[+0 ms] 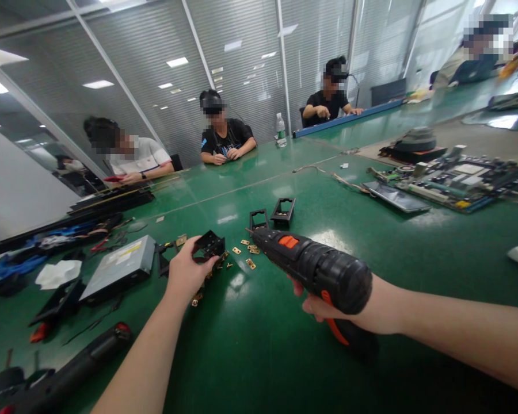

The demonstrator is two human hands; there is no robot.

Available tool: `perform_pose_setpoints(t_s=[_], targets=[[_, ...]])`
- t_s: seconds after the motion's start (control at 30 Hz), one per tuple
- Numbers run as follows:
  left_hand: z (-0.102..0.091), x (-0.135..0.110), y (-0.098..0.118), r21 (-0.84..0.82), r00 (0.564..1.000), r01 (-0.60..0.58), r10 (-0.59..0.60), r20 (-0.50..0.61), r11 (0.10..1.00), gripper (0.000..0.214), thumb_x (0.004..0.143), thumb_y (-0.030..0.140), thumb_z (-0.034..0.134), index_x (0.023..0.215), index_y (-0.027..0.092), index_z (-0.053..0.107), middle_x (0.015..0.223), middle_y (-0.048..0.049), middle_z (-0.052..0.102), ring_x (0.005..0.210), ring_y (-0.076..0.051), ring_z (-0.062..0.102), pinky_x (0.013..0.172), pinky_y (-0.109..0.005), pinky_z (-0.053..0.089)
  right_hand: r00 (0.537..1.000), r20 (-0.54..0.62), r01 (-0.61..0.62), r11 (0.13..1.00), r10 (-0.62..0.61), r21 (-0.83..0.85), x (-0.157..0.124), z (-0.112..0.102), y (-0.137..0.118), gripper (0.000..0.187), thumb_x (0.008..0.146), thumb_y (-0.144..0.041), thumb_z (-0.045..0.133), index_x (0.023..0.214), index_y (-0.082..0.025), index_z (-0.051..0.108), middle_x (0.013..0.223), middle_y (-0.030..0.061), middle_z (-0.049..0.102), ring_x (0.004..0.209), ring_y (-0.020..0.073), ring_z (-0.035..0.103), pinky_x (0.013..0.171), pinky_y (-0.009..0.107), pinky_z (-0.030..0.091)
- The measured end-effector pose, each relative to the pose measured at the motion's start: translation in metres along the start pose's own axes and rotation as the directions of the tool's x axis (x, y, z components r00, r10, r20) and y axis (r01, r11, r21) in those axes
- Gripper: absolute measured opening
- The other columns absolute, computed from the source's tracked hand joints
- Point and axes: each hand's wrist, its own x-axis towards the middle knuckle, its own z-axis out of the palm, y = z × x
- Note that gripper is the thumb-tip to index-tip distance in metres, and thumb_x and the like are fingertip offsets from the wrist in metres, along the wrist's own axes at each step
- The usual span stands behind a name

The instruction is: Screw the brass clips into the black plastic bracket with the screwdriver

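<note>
My left hand [189, 270] is closed around a small black plastic bracket [210, 244] that rests on the green table [259, 345]. My right hand [328, 307] grips a black and orange cordless screwdriver [315, 265], its bit tip pointing left toward the bracket and ending a short way from it. Several small brass hinges [248, 253] lie scattered on the table between the bracket and the bit. Two more black brackets [282, 211] stand just behind them.
A grey optical drive [118, 267] lies left of my hand, with black parts, cables and a white cloth [58, 273] beyond. Another dark power tool [69, 368] lies bottom left. A circuit board [453, 181] sits at the right. Other people sit along the far side.
</note>
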Motion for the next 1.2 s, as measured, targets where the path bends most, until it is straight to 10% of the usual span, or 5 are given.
perform_pose_setpoints(t_s=[0.17, 0.53, 0.67, 0.8, 1.2], targets=[[0.004, 0.004, -0.006, -0.368, 0.977, 0.131, -0.182, -0.108, 0.921, 0.055, 0.062, 0.040, 0.087, 0.107, 0.018, 0.067, 0.106, -0.0109, 0.074, 0.099, -0.029, 0.070, 0.093, -0.047, 0.053, 0.999, 0.004, 0.032, 0.999, -0.032, -0.010, 0.000, 0.000, 0.001, 0.015, 0.073, -0.015, 0.069, 0.084, -0.012, 0.060, 0.083, 0.0034, 0.063, 0.062, 0.0108, 0.060, 0.053, 0.022, 0.054], [-0.014, -0.013, 0.048, -0.402, 0.832, 0.335, -0.068, 0.551, 0.852, 0.057, 0.057, 0.032, 0.092, 0.107, 0.021, 0.066, 0.108, -0.0105, 0.075, 0.101, -0.033, 0.071, 0.090, -0.049, 0.055, 0.995, -0.072, -0.067, 0.995, 0.073, 0.080, 0.002, -0.002, 0.000, 0.035, 0.071, -0.027, 0.069, 0.100, -0.013, 0.058, 0.090, 0.0064, 0.064, 0.060, 0.0137, 0.062, 0.061, 0.030, 0.054], [-0.010, -0.017, 0.048, -0.193, 0.974, -0.001, 0.044, 0.220, 0.981, 0.057, 0.061, 0.035, 0.089, 0.111, 0.024, 0.065, 0.105, -0.0088, 0.074, 0.099, -0.032, 0.070, 0.092, -0.048, 0.052, 0.994, -0.072, -0.076, 0.992, 0.083, 0.098, 0.004, -0.003, -0.001, 0.037, 0.069, -0.028, 0.069, 0.101, -0.012, 0.058, 0.091, 0.0068, 0.063, 0.061, 0.0140, 0.062, 0.062, 0.031, 0.053], [-0.006, -0.018, 0.035, 0.012, 0.919, -0.307, 0.293, 0.265, 0.952, 0.047, 0.070, 0.024, 0.079, 0.115, 0.028, 0.067, 0.118, -0.0086, 0.072, 0.113, -0.033, 0.064, 0.102, -0.050, 0.045, 0.992, -0.080, -0.092, 0.989, 0.101, 0.112, 0.006, -0.003, 0.000, 0.038, 0.068, -0.028, 0.069, 0.101, -0.012, 0.058, 0.091, 0.0061, 0.062, 0.062, 0.0138, 0.061, 0.063, 0.031, 0.052], [0.006, -0.022, 0.017, -0.268, 0.985, 0.097, -0.054, 0.166, 0.958, 0.058, 0.070, 0.047, 0.084, 0.118, 0.022, 0.061, 0.111, -0.0099, 0.073, 0.095, -0.029, 0.072, 0.085, -0.043, 0.056, 0.992, -0.079, -0.090, 0.991, 0.098, 0.102, 0.006, -0.002, 0.005, 0.039, 0.071, -0.030, 0.070, 0.105, -0.013, 0.058, 0.093, 0.0061, 0.062, 0.062, 0.0130, 0.061, 0.063, 0.030, 0.051]])
